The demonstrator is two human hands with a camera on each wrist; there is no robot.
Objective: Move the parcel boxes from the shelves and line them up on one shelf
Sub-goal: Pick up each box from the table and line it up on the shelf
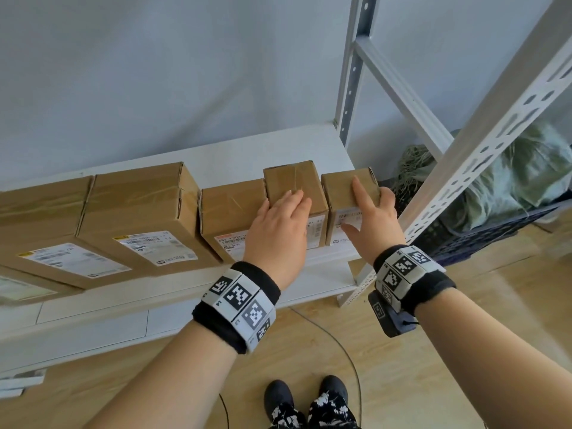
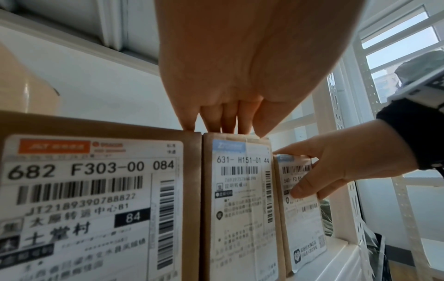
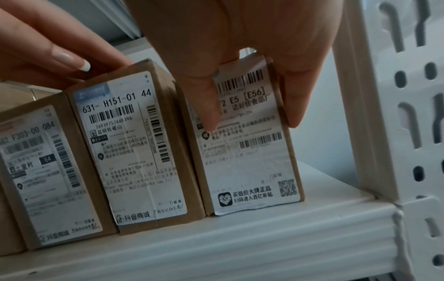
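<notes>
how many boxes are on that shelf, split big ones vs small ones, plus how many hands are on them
large parcel boxes: 2 ()
smaller parcel boxes: 3 (682 box, 631 box, rightmost box)
hands on boxes: 2 (left hand, right hand)
total: 5 boxes, 2 hands; a sixth label at the left edge is unclear.

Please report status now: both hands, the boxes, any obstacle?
Left hand flat on 631 box. Right hand grips end box. Five boxes lined on shelf. Upright post close right.
</notes>
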